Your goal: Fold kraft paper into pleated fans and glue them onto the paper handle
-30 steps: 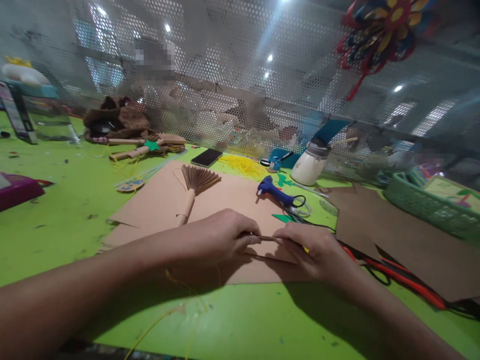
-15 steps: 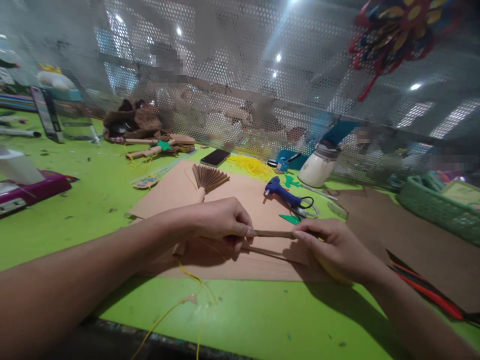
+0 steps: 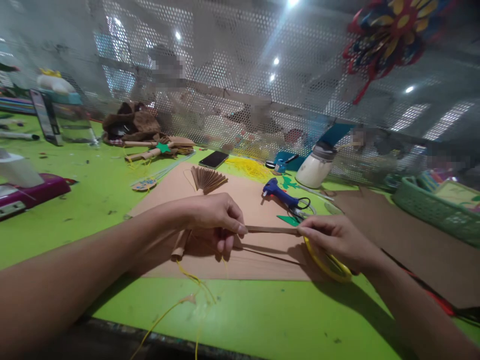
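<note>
A narrow folded strip of brown paper (image 3: 273, 230) is stretched level between my two hands. My left hand (image 3: 219, 217) pinches its left end, and my right hand (image 3: 335, 242) pinches the right end. Below them lies a brown paper sheet (image 3: 165, 200). On that sheet a pleated paper fan (image 3: 208, 180) joins a rolled paper tube (image 3: 180, 246), partly covered by my left hand; yellow string (image 3: 193, 275) trails from the tube's lower end. Beneath my right hand shows a yellow ring-shaped handle (image 3: 326, 265), partly hidden. A blue glue gun (image 3: 281, 192) lies beyond my hands.
At the back are a phone (image 3: 213, 159), yellow shredded strands (image 3: 247, 169) and a white bottle (image 3: 315, 167). A green basket (image 3: 435, 205) stands right, by more brown paper (image 3: 405, 230). Left are a purple-based device (image 3: 45, 190), a jar (image 3: 75, 120) and a paper figure with a green star (image 3: 163, 148).
My hands have moved slightly apart, and more of the strip shows between them. More of the yellow handle under my right hand is visible. The view has shifted a little.
</note>
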The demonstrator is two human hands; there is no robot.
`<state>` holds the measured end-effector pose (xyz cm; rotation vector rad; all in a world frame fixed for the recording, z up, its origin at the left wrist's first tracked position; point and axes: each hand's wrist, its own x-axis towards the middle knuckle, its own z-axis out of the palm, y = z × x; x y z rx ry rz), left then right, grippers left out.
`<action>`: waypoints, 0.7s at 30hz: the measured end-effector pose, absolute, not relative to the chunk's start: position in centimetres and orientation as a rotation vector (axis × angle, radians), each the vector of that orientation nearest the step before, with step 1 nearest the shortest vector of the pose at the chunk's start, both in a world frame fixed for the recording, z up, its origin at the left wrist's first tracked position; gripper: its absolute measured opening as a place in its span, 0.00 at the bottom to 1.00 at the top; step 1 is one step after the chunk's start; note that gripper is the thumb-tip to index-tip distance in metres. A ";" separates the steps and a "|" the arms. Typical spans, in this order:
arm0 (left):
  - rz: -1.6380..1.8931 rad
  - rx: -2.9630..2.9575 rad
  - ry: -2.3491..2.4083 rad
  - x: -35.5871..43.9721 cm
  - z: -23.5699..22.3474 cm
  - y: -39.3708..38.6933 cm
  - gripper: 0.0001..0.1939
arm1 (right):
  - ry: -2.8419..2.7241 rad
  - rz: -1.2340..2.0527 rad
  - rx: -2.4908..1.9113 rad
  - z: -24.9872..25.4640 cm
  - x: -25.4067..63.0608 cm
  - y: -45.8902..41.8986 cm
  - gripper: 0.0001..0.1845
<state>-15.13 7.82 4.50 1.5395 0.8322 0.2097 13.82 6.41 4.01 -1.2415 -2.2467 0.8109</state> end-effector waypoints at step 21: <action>0.395 1.762 0.909 -15.3 5.0 7.3 0.16 | -1.324 1.269 -0.959 3.2 13.0 7.5 0.17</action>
